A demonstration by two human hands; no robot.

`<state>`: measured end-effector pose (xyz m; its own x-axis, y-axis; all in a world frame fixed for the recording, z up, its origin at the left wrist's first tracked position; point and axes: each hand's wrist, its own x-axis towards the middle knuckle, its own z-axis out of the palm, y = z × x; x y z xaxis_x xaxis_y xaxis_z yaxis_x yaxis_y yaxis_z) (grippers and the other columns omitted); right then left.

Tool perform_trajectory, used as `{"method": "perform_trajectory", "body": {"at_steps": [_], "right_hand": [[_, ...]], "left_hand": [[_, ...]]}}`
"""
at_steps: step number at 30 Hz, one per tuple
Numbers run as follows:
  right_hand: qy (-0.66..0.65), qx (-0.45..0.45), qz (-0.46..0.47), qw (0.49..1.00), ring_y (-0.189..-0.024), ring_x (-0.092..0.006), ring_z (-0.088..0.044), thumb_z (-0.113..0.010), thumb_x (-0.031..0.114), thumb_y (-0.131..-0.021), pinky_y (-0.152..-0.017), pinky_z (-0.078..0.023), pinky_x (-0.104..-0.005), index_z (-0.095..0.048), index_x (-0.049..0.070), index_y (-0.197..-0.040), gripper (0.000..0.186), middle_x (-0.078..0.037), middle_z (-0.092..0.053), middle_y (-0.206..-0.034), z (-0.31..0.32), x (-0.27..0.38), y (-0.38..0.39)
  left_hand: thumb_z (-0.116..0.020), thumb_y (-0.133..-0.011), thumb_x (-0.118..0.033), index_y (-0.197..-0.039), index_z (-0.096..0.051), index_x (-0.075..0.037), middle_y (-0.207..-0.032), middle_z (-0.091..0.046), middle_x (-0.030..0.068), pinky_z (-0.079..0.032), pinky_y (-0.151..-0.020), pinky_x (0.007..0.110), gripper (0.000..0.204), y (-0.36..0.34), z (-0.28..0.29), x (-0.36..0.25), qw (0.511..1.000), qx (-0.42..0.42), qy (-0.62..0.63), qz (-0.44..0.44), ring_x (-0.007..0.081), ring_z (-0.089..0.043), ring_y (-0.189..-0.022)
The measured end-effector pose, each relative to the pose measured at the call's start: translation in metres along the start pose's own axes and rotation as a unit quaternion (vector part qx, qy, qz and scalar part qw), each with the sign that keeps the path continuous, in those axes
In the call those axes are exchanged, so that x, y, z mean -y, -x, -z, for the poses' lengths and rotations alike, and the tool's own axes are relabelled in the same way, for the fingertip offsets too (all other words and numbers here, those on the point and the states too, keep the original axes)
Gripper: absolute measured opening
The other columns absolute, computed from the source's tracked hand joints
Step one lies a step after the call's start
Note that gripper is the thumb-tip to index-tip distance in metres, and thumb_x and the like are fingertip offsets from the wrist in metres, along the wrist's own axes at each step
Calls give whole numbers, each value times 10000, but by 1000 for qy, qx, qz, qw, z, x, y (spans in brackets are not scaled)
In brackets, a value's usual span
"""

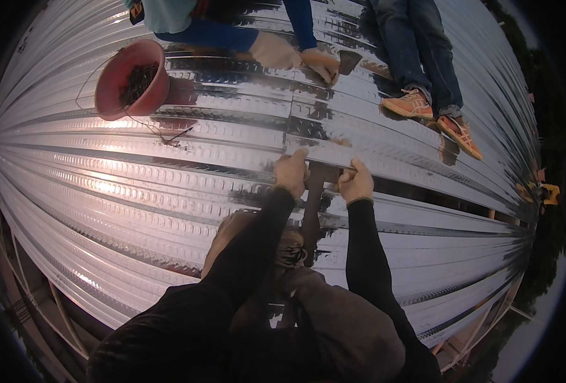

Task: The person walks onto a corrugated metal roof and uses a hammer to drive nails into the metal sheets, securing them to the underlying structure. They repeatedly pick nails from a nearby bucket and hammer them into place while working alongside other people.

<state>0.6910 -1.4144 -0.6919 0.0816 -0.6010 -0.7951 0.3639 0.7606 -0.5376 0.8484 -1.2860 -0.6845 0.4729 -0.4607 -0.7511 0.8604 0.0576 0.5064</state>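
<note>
Shiny ribbed metal decking sheets (149, 204) lie side by side beneath me. My left hand (291, 172), in a pale knit glove, is closed on the near edge of one decking sheet (334, 152). On that same edge, to the right, my right hand (356, 182) is closed too, thumb on top. Between my hands a dark beam (312, 220) shows through a gap in the decking. Just beyond, a co-worker's gloved hands (276, 51) are low over the sheets, one at a wooden-handled tool with a dark wedge-shaped head (349, 62).
A red bucket (107, 83) with many dark thin pieces stands at the far left, wire handle hanging. Orange shoes (410, 105) of a person in jeans are at the far right. An open slot (436, 195) runs rightward. The decking ends at the lower left, above railings (59, 313).
</note>
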Motion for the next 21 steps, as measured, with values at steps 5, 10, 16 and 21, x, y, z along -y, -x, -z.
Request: {"method": "perform_trajectory", "body": {"at_steps": [5, 10, 16, 21], "right_hand": [[21, -18, 7, 1000, -679, -111, -548, -772, 230, -1050, -529, -427, -254, -696, 100, -1039, 151, -15, -613, -846, -3, 1, 3], [17, -7, -1, 1000, -665, -114, -545, -771, 229, -1050, -521, -418, -248, -692, 99, -1039, 152, -16, -613, -844, -1, 1, 1], [22, 23, -1, 1000, -706, -135, -557, -747, 225, -1064, -543, -469, -258, -690, 84, -1076, 153, -45, -612, -875, 5, 1, -6], [24, -1, 1, 1000, -717, -133, -559, -747, 231, -1067, -547, -478, -268, -696, 83, -1082, 157, -43, -611, -871, 3, 1, -4]], "left_hand": [[-769, -986, -178, -777, -540, -116, -641, -482, -14, -353, -476, 319, 316, 0, 0, -1, 1000, 13, 5, -1, 123, -446, -504], [-768, -990, -188, -778, -552, -110, -634, -487, -6, -357, -475, 322, 311, -1, 0, 0, 1000, 3, 11, 9, 132, -455, -504], [-771, -987, -225, -762, -562, -107, -632, -509, 11, -366, -470, 338, 328, 1, 0, 0, 1000, 0, -13, -4, 152, -471, -501], [-766, -987, -240, -733, -534, -122, -616, -476, 4, -352, -467, 343, 363, 3, 0, 0, 1000, 3, -17, -2, 157, -450, -490]]}}
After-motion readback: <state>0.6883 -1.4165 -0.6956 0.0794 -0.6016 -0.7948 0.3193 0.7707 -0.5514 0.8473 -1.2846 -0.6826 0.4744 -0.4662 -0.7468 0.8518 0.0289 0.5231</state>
